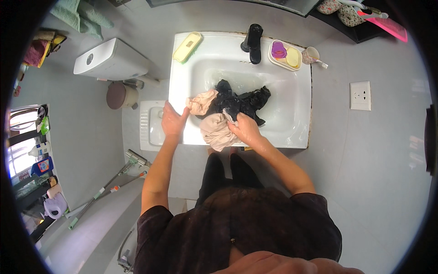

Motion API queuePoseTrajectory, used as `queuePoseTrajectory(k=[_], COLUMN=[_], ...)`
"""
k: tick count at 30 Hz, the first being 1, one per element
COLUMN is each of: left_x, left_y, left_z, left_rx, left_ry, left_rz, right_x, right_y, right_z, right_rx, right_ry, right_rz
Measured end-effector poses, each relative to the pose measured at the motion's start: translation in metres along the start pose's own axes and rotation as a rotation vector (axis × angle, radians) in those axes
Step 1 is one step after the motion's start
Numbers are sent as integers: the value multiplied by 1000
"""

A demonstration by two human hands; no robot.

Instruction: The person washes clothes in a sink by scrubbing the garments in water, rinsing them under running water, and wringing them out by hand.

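Note:
Wet dark cloth [232,102] lies bunched in the white washbasin [291,113]. Beige cloth [219,132] is gathered over the basin's near rim, and a further beige bunch [202,102] lies on the left side of the dark cloth; whether the two are one piece cannot be told. My right hand [246,129] grips a whitish edge of the beige cloth between thumb and fingers, close against the dark cloth. At the basin's left rim, my left hand [174,120] has its thumb apart from the fingers, the thumb tip beside the smaller beige bunch. No clear grip shows there.
A yellow scrubbing brush [187,47] lies on the basin's back left corner. Behind the bowl stands a black faucet [254,44], with a soap tray [285,65] and a cup [310,54] to its right. A squat toilet [150,125] and a mop [102,191] are at the left.

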State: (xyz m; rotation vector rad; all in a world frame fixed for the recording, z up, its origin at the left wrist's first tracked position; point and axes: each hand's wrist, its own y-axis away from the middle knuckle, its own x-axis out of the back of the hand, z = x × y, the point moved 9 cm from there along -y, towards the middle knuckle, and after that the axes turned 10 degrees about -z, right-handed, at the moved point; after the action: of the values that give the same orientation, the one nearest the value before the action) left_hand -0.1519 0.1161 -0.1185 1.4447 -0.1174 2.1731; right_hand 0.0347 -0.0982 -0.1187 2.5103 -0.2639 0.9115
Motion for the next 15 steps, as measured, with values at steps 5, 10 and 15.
queuePoseTrajectory(k=[5,10,15], left_x=[0,2,6], left_y=[2,3,4], left_z=[-6,-12,-10], left_rx=[-4,12,43], left_ry=[-16,13,17], left_rz=[38,37,-15], right_x=[6,76,112], right_y=[29,23,-85], right_z=[-8,-53,78], right_rx=[15,180,-459], right_ry=[196,477,220], right_rz=[49,244,185])
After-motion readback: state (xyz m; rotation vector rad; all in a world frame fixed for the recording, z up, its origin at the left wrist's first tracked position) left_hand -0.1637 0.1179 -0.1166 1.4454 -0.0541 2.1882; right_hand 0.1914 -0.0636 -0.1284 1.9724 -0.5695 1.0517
